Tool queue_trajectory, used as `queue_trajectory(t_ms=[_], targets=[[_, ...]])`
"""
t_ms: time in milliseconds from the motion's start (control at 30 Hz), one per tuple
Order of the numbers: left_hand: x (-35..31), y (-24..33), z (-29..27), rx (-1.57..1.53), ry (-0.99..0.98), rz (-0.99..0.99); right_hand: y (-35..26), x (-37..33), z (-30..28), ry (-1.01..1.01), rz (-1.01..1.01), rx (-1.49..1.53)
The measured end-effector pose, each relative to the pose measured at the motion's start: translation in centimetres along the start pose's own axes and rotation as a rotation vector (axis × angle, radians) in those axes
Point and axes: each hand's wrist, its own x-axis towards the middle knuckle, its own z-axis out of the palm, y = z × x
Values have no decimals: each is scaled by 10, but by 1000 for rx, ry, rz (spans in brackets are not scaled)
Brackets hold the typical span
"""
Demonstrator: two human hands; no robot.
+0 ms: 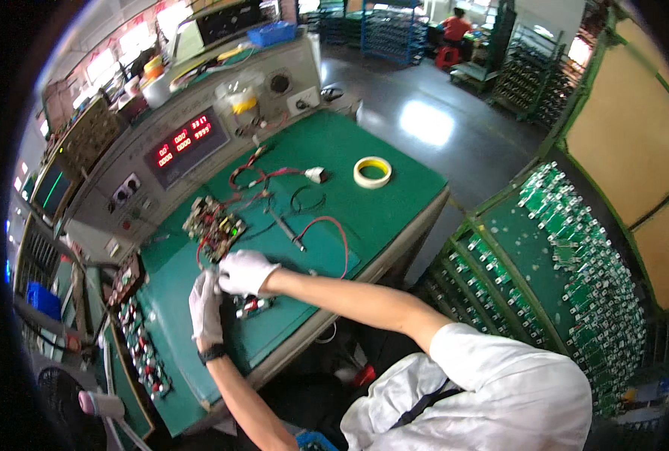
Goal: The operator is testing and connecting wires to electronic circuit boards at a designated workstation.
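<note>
Fingers [233, 264] of the gloved right hand [246, 271] were curled together just below the open circuit board [214, 225], apparently pinching something small, though what they closed on could not be made out. Directly beneath, the gloved left hand [205, 307] stood upright with its fingers raised to meet the right one; whether it gripped anything could not be told either. A second, smaller board [253, 305] lay on the green surface [379, 210] just below the right wrist, touching neither hand. Red and black test leads [319, 229] curled from the circuit board toward the middle of the surface, with a probe lying among them. Judging by this, the work called for a light, steady pinch, keeping the leads slack so they would not drag the board, and keeping the gloves off its components. Toward the far right corner sat a roll of pale tape [372, 172], well apart from the hands. Along the far left edge stood a grey test console [199, 143] with red digit displays. Off the near left edge ran a tray of small boards [143, 349], and beyond the right edge stood racks of green boards [575, 255].
</note>
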Motion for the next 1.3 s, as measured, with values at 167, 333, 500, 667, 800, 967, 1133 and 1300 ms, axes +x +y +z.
queue_trajectory(t_ms=[167, 333, 500, 667, 800, 967, 1133, 1300], targets=[[9, 0, -4, -150, -104, -170, 4, 1, 5, 72, -2, 7], [8, -6, -1, -178, -2, -191, -2, -2, 9, 63, 57, 63], [17, -3, -2, -519, 261, -285, 1, -13, -1, -16, 52, 39], [2, -26, -21, 26, 85, 66, -5, -24, -10, 35, 27, 35], [-5, -1, 0, 31, 100, 40, 39, -33, -37, 194, -115, -5], [-32, 9, 7, -45, 457, -81, 86, -50, -102, 273, -24, -24], [-65, 6, 10, 124, 470, 81, 164, -66, -136, 424, 123, 71], [-86, 28, 42, 631, 228, 148, 207, -85, -124, 548, 42, 2]])
